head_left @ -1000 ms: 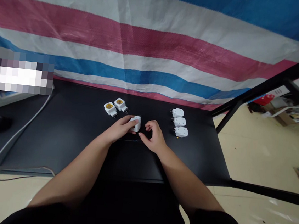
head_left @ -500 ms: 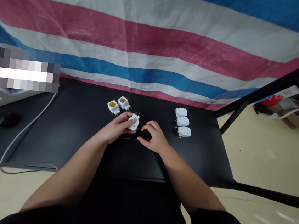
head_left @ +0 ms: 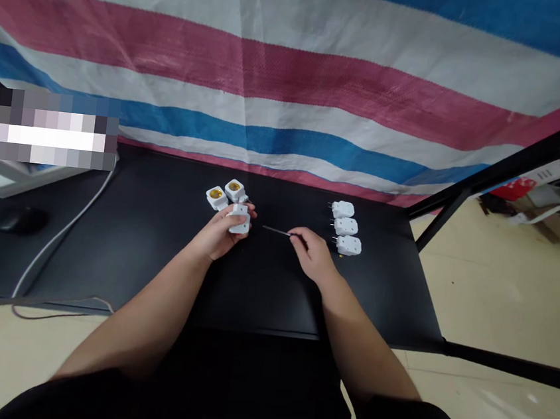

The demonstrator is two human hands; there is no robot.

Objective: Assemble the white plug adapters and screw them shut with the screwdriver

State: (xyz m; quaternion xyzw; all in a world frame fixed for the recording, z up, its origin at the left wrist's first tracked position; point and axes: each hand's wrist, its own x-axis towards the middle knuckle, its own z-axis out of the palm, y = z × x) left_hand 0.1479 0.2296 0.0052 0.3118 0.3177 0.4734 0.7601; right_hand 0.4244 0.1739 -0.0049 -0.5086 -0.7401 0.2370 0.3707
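Black surface (head_left: 131,240) runs across under everything. At its left sits one computer mouse (head_left: 23,220), and one pale cable (head_left: 69,225) curves down beside it. Further right, two white plugs with gold-coloured round insides (head_left: 216,196) lie side by side, just behind the left hand (head_left: 218,236); whether the fingers touch them I cannot tell. That hand is closed around one white plug (head_left: 241,227), thumb on top, lifted a little, it seems. Right of it comes a gap, then one thin metal rod (head_left: 274,229), pinched at its far end by the right hand (head_left: 310,249). The rod's long axis lies nearly sideways, its free tip pointing left at the held plug but apart from it; the left hand is the nearer to that tip. Furthest right, three white plugs with pins facing left (head_left: 345,226) stand in a row running front to back, one small yellowish bit (head_left: 341,256) just before the nearest.
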